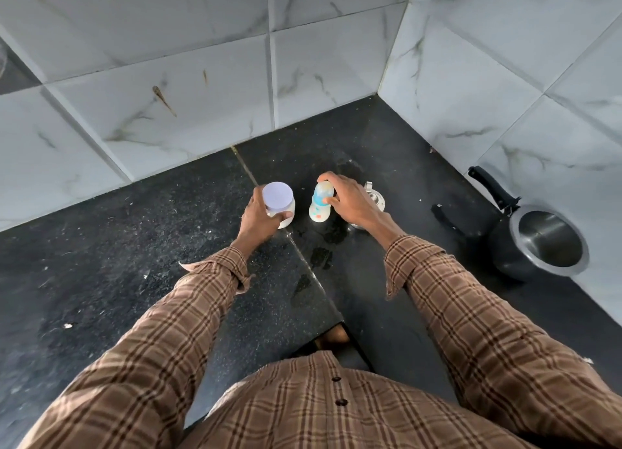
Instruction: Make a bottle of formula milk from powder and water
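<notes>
A clear jar of white powder (286, 213) with a pale lilac lid stands on the black stone counter (134, 246). My left hand (261, 218) is wrapped around the jar's side. Just right of it stands a baby bottle (319, 204) with a light blue cap and coloured print. My right hand (350, 201) grips the bottle's upper part, fingers over the cap. Both stand upright on the counter. Behind my right hand a small steel vessel (375, 198) is partly hidden.
A black pressure cooker (538, 243) with a long handle lies tilted at the right, against the tiled wall (471, 95). Wet patches (321, 257) mark the counter in front of the bottle. Marble-look tiles close off the back and right.
</notes>
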